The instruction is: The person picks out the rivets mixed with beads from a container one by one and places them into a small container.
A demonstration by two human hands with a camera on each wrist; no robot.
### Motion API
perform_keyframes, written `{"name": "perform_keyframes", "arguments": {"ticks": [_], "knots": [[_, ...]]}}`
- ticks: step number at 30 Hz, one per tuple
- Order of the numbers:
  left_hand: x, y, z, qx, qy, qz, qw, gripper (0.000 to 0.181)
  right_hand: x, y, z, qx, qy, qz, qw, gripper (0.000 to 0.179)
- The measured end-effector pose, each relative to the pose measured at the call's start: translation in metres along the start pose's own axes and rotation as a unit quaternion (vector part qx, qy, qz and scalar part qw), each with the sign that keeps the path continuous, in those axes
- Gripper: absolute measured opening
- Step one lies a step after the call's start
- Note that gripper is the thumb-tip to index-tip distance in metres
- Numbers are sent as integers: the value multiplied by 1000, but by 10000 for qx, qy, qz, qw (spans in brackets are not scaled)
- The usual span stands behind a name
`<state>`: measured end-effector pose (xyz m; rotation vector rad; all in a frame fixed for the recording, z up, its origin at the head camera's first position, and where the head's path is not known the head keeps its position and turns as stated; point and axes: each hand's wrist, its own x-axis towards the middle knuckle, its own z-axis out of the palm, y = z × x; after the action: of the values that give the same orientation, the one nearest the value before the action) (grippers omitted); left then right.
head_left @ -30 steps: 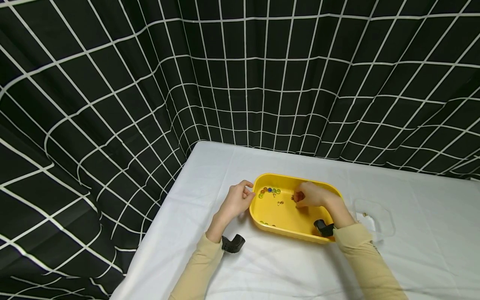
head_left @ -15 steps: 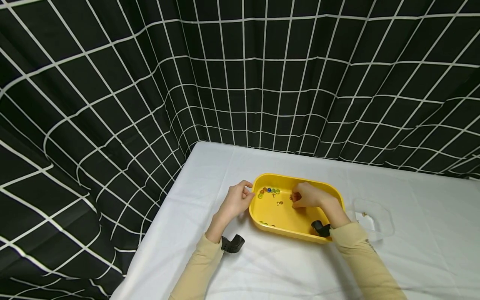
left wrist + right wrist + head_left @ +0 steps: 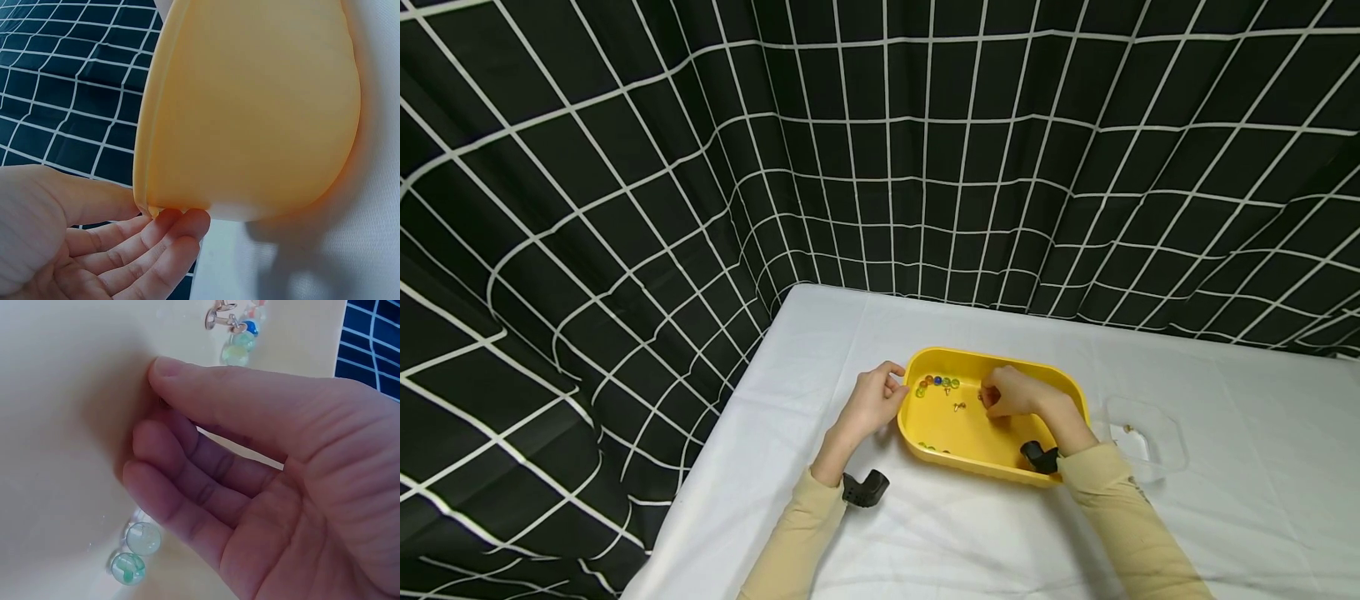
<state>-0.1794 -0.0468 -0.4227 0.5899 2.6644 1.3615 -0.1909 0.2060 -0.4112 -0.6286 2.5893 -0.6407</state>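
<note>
A yellow plastic tub (image 3: 955,429) stands on the white cloth. At its left end my left hand (image 3: 874,400) holds the rim; the left wrist view shows the thumb against the rim and fingertips (image 3: 197,222) under it. Inside the tub, my right hand (image 3: 1015,392) is low over the floor with curled fingers. Its thumb (image 3: 169,367) and index finger pinch a small metal stud (image 3: 162,400), mostly hidden. More gold studs (image 3: 959,407) lie to the left of it. Coloured glass marbles (image 3: 937,381) sit along the far left side, and others (image 3: 128,569) below the right hand.
A clear plastic container (image 3: 1153,433) with a small gold piece (image 3: 1128,428) in it stands right of the tub, partly behind the right forearm. A black curtain with white grid lines (image 3: 910,150) hangs behind the table (image 3: 820,333).
My right hand has shifted slightly left inside the tub, its fingers close to the floor throughout. The left hand stays at the rim.
</note>
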Motion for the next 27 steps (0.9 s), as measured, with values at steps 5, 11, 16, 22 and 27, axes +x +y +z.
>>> {"name": "perform_keyframes", "arguments": {"ticks": [5,11,16,22,27], "knots": [[-1,0,1,-12,-2,39,10000,26,-1,0,0,43,-25,-70,10000,13],[0,0,0,-23,-9,-12,10000,27,-2,1,-4,128,-99,-14,9999,14],[0,0,0,-43,-7,-29,10000,27,-6,2,-7,193,-151,26,9997,16],[0,0,0,-42,16,-9,10000,26,-10,7,-11,128,-70,-96,9998,17],[0,0,1,-43,18,-7,10000,26,-16,9,-14,133,15,-84,9999,17]]}}
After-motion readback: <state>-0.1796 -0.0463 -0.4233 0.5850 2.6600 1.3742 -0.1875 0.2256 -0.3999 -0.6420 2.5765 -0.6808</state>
